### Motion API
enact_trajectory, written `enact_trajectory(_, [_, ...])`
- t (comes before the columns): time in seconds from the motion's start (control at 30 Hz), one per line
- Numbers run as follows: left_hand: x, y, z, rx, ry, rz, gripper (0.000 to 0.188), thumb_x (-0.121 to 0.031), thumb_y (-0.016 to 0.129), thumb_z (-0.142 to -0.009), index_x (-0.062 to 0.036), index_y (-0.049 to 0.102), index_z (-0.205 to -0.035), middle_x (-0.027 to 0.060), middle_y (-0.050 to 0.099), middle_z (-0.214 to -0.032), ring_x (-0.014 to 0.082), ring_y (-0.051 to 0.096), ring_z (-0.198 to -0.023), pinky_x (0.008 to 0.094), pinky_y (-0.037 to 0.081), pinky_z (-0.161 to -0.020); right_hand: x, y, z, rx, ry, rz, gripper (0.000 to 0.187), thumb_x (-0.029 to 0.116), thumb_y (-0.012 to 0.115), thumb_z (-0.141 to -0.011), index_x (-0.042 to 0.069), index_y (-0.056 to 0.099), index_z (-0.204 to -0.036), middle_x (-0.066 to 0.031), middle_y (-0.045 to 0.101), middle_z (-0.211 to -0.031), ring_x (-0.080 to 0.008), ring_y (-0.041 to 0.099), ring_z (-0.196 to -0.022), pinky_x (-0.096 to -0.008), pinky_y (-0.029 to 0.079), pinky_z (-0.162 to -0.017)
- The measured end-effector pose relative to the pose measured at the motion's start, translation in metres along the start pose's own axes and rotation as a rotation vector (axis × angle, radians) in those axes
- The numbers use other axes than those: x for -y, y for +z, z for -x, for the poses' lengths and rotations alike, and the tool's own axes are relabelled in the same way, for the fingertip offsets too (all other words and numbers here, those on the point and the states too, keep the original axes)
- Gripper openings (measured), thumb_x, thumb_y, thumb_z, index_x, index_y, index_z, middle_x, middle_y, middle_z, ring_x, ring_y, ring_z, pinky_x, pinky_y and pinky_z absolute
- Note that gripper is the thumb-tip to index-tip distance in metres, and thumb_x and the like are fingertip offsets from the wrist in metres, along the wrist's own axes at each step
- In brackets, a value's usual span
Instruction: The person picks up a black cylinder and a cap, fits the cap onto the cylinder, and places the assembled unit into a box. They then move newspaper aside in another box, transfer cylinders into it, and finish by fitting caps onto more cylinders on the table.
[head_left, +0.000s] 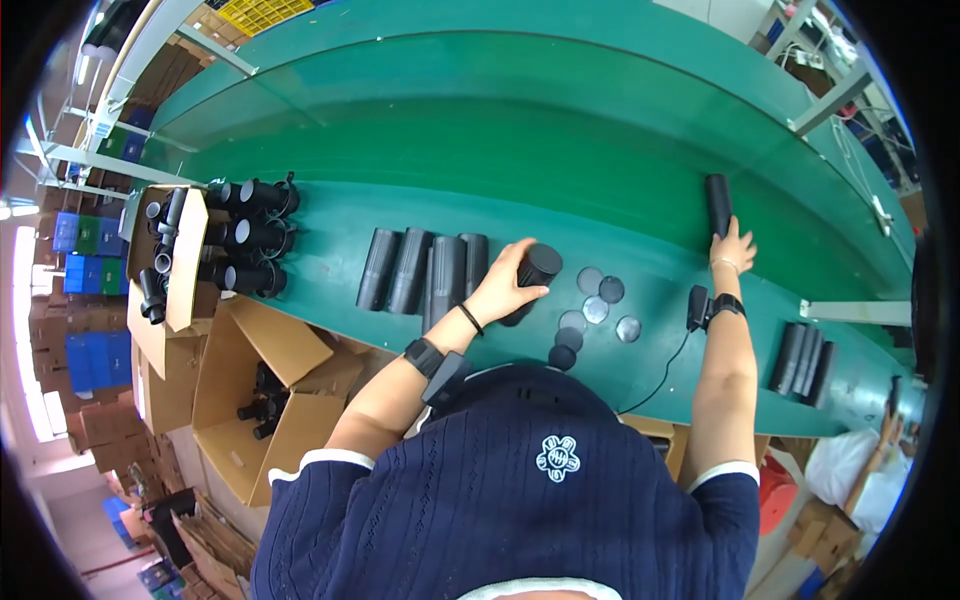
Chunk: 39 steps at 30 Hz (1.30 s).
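My left hand (pixel 505 285) is closed around a black ribbed cylinder (pixel 541 262), its round end tilted up. To the right, my right hand (pixel 733 252) reaches onto the green conveyor belt (pixel 460 130). Its fingers are spread at the near end of a black tube (pixel 718 200), touching or nearly touching it. Several black tubes (pixel 410 268) lie side by side just left of my left hand. Between my hands, several thin round discs (pixel 596 309), dark and greyish, are scattered on the green table (pixel 660 375).
Black tubular parts (pixel 262 235) are stacked at the left, by an open carton (pixel 185 260) of similar parts. Below stands another cardboard box (pixel 230 400). More black tubes (pixel 800 360) lie at the right, near a metal post (pixel 855 312). A co-worker (pixel 850 465) is at far right.
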<state>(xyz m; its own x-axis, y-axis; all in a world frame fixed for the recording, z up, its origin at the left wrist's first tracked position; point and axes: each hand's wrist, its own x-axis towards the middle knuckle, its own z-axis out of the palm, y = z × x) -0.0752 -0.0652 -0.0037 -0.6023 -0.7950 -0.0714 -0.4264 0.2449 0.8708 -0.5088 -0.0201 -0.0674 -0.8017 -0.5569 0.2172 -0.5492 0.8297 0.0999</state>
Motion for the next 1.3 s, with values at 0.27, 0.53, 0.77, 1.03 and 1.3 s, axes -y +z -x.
enact_trajectory(0.27, [-0.004,0.017,0.01,0.23,-0.033,0.251,0.073,-0.014,0.075,-0.077,-0.0006,0.034,-0.136,0.02,0.046,-0.129,0.027,0.046,-0.122,0.0354,0.039,-0.1,0.087,-0.109,0.166,1.181,-0.41,-1.563,0.034,0.015,0.063,-0.09,0.006,0.06,-0.122,-0.0039,0.062,-0.107,-0.013,0.058,-0.098,-0.0277,0.048,-0.087])
enact_trajectory(0.53, [-0.025,0.028,0.017,0.337,-0.041,-0.133,0.071,-0.037,0.075,-0.076,0.0032,0.041,-0.124,0.0235,0.053,-0.116,0.0356,0.052,-0.114,0.0441,0.044,-0.091,0.068,-0.119,0.195,1.26,-0.526,-1.608,0.046,0.005,0.064,-0.084,0.002,0.055,-0.128,-0.0062,0.059,-0.109,-0.0158,0.056,-0.105,-0.029,0.045,-0.092])
enact_trajectory(0.77, [-0.037,0.036,0.031,0.441,-0.112,-0.263,0.069,-0.038,0.074,-0.076,0.0021,0.043,-0.123,0.0193,0.055,-0.118,0.0342,0.053,-0.115,0.0486,0.043,-0.089,0.055,-0.126,0.194,1.332,-0.672,-1.367,0.048,0.007,0.069,-0.079,0.0,0.056,-0.125,-0.0077,0.06,-0.108,-0.0148,0.06,-0.096,-0.0296,0.05,-0.083])
enact_trajectory(1.03, [-0.035,0.046,0.05,0.489,-0.105,-0.404,0.066,-0.04,0.074,-0.074,-0.0021,0.045,-0.12,0.0162,0.053,-0.119,0.0349,0.051,-0.113,0.056,0.039,-0.087,0.054,-0.156,0.21,1.216,-0.765,-1.019,0.047,0.005,0.065,-0.067,-0.005,0.059,-0.113,-0.013,0.066,-0.095,-0.0169,0.067,-0.079,-0.0286,0.055,-0.07])
enact_trajectory(1.3, [-0.028,0.053,0.054,0.547,-0.067,-0.329,0.068,-0.04,0.075,-0.072,-0.001,0.045,-0.119,0.0179,0.052,-0.122,0.0351,0.051,-0.115,0.0562,0.039,-0.088,0.04,-0.115,0.209,1.115,-0.831,-0.886,0.042,-0.001,0.051,-0.075,-0.002,0.059,-0.117,-0.0132,0.065,-0.103,-0.0149,0.066,-0.085,-0.0279,0.053,-0.071])
